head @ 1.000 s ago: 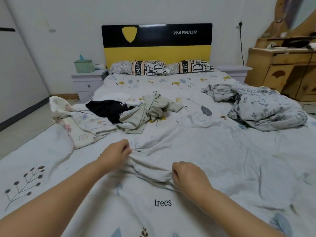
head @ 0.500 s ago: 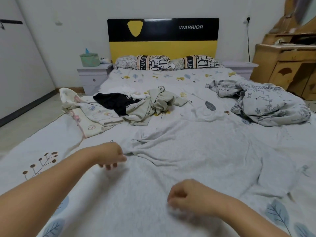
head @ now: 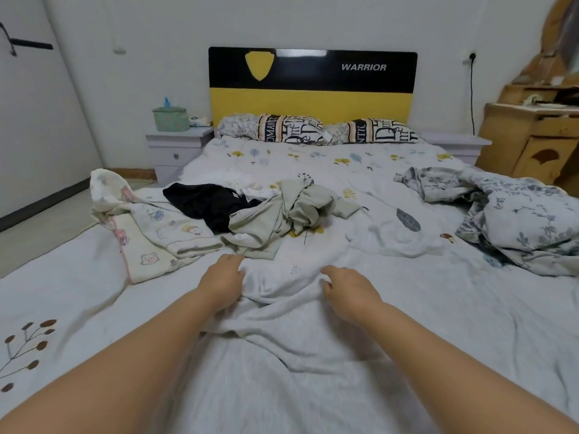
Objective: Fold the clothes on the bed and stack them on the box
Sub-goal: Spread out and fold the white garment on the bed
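Overhead, crumpled clothes [head: 275,214] across the leaf-print bed [head: 360,170], yellow-black headboard [head: 313,86] behind.

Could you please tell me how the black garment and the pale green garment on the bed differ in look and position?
The black garment is dark and lies fairly flat toward the bed's left side; the pale green garment is light, bunched up with raised folds, and sits nearer the middle. The pale green garment spreads wider and overlaps the black garment's right edge. Both are unfolded, touch each other, and lie beyond the hands, which touch neither.
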The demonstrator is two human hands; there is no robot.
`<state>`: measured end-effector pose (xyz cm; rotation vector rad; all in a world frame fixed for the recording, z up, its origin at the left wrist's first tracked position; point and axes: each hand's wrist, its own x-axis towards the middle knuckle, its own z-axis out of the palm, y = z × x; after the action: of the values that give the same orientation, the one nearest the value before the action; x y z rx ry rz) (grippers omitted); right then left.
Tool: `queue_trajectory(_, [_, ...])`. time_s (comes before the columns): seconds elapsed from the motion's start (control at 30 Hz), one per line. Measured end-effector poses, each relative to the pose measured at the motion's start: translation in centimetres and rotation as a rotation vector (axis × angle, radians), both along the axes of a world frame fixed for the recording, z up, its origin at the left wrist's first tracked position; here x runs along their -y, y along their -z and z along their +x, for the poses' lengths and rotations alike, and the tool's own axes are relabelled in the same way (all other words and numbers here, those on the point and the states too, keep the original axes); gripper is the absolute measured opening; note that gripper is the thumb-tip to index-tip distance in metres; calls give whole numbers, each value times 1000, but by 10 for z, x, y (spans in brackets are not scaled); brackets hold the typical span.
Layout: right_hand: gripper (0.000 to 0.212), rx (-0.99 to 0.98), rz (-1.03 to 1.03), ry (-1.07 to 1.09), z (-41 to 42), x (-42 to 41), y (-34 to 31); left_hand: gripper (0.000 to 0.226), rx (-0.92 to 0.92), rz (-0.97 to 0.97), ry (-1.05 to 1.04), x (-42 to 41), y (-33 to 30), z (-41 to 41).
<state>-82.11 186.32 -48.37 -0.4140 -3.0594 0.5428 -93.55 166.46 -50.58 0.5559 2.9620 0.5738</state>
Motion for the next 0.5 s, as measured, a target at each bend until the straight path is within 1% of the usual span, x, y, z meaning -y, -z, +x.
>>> queue_trajectory(0.07, [46,22,81,-19,-23,-4,8,50,-15,-78,54,-5,10,-17])
queue_trajectory(0.17, [54,41,155,-29,-51,-8,20,56,57,-201,98,-15,20,-35])
queue_trajectory(0.2, [56,49,172,-28,-57,-10,22,51,61,-236,101,-18,22,-38])
queue_trajectory(0.27, [56,62,206,-26,-69,-15,28,30,-9,-235,102,-21,25,-42])
queue_trajectory(0.3, [50,76,222,-31,-75,-18,31,20,-56,-177,92,-21,24,-43])
queue_trajectory(0.33, [41,90,235,-32,-80,-20,32,18,-89,-79,67,-19,20,-44])
queue_trajectory(0.4, [24,40,221,26,-89,-25,29,24,-109,164,-72,-9,5,-48])
queue_trajectory(0.47, [17,-139,95,171,-96,-28,17,24,-150,383,-261,10,-17,-56])
queue_trajectory(0.5, [15,-249,4,242,-99,-28,10,22,-186,440,-324,21,-27,-61])
